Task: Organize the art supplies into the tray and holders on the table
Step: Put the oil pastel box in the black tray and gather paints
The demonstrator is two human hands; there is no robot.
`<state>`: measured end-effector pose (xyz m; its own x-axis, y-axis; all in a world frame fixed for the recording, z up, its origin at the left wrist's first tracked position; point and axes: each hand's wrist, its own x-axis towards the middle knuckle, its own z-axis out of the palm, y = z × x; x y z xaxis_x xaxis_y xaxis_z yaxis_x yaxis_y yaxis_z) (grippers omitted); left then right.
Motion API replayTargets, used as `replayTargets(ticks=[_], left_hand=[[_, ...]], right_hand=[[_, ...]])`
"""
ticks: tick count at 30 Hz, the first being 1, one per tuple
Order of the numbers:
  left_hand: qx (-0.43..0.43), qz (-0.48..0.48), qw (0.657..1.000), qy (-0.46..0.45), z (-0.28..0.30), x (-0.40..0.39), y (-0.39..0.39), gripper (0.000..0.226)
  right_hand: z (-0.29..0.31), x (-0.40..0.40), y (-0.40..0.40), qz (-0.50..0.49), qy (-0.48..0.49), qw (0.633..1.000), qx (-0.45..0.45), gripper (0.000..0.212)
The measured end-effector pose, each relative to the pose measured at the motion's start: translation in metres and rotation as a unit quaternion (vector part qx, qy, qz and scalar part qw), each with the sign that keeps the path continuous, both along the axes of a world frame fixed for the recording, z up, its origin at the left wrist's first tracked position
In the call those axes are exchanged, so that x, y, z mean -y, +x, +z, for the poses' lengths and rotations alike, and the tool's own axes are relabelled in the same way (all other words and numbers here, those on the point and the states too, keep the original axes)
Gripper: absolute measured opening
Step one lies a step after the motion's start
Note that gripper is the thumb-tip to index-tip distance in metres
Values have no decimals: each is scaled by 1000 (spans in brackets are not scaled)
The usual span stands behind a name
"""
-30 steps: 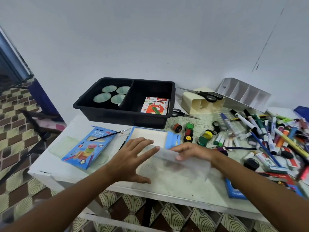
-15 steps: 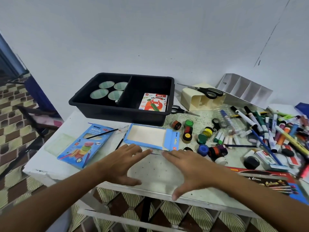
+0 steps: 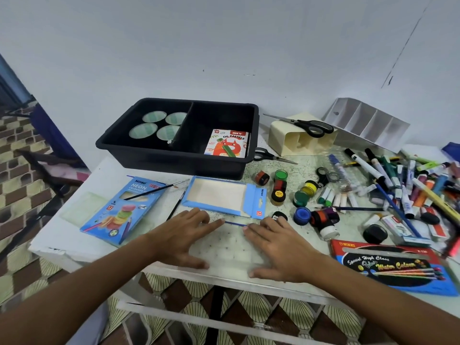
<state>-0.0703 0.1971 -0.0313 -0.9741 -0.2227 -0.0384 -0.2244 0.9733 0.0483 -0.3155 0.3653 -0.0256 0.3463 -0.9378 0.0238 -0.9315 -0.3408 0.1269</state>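
Observation:
My left hand (image 3: 184, 235) and my right hand (image 3: 278, 247) lie flat, fingers straight, near the table's front edge. Between and partly under them is a translucent plastic sheet (image 3: 225, 250). A blue pencil (image 3: 235, 223) lies just past my fingertips. Beyond it sits an empty blue pencil-box sleeve (image 3: 216, 196). A neon coloured-pencil box (image 3: 124, 210) with a paintbrush (image 3: 154, 191) across it is to the left. The black tray (image 3: 174, 168) at the back holds several round lids (image 3: 159, 125) on the left and an oil pastels box (image 3: 227, 144) on the right.
A cream holder (image 3: 298, 143) lies on its side with scissors (image 3: 311, 125) on top, and a white divided organizer (image 3: 368, 123) leans behind it. Paint pots (image 3: 281, 175), a heap of markers (image 3: 398, 180) and a water colour box (image 3: 395, 267) crowd the right. A second pair of scissors (image 3: 271, 155) lies by the tray.
A second ago both hands held the translucent sheet just above the table. It now lies flat, and my hands have spread apart and rest open on either side.

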Motion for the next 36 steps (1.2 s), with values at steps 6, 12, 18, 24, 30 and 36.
replayTargets(ticks=[6, 12, 18, 24, 30, 36], left_hand=[[5, 33, 999, 28, 1, 10, -7, 107], [-97, 104, 981, 132, 16, -4, -71, 75], [-105, 102, 984, 106, 15, -34, -155, 57], [-89, 139, 986, 25, 5, -45, -179, 62], [-123, 180, 972, 89, 11, -46, -173, 48], [-208, 247, 864, 388, 34, -26, -140, 61]], right_hand=[[6, -2, -1, -25, 33, 996, 83, 82], [21, -10, -39, -131, -96, 961, 224, 36], [22, -13, -88, -257, -46, 952, 162, 40], [8, 2, -77, -292, -40, 951, 91, 53], [8, 7, -77, -314, -67, 931, 177, 40], [40, 16, -67, -286, -27, 748, 599, 33]])
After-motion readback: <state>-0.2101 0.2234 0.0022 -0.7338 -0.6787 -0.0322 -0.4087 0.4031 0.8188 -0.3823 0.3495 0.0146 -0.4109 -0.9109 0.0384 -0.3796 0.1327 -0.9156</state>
